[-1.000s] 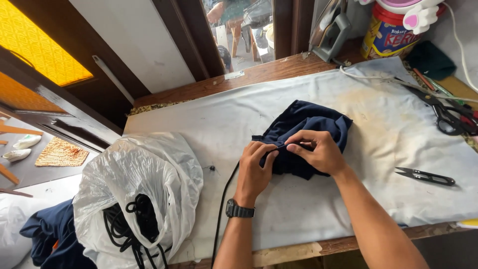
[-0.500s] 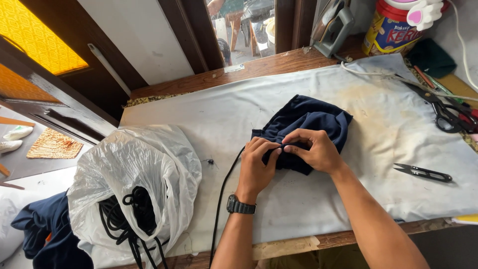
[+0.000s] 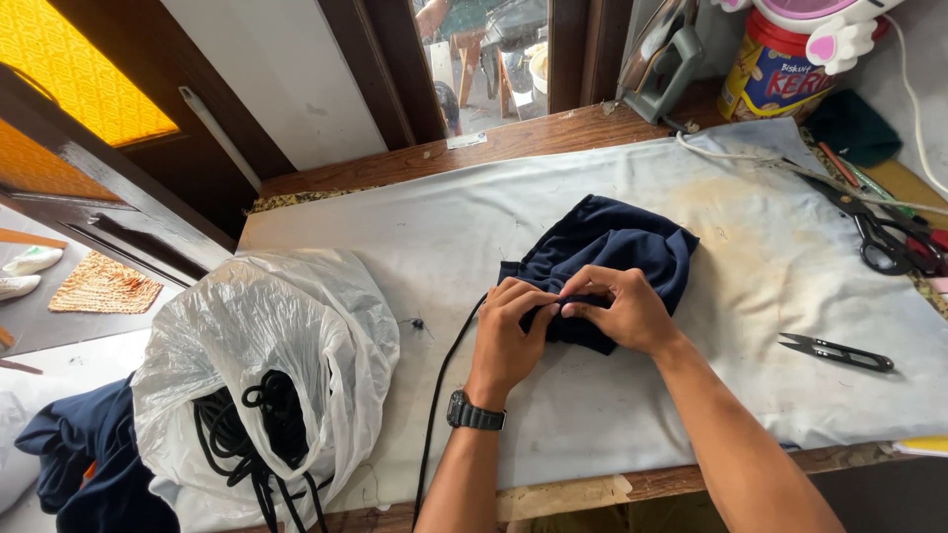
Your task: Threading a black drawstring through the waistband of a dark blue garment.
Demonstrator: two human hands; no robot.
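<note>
Pinching one navy cloth (image 3: pixel 604 259) at the middle of the surface (image 3: pixel 415 227), your two hands meet fingertip to fingertip; left hand (image 3: pixel 509 331) and right hand (image 3: pixel 620 311) both grip its near edge; one black cord (image 3: pixel 442 385) runs off toward 6 o'clock; one plastic bag (image 3: pixel 262 345) sits at 9 o'clock; one snips (image 3: pixel 834 352) at 3 o'clock; one scissors (image 3: pixel 879 232) at 2 o'clock.

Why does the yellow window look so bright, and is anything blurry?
In the head view, daylight glows through the patterned yellow glass, so it looks bright; the hands are sharp, left hand and right hand pinching the dark blue cloth; the table edges bend a little from the wide lens; shadows under the hands are soft.
</note>
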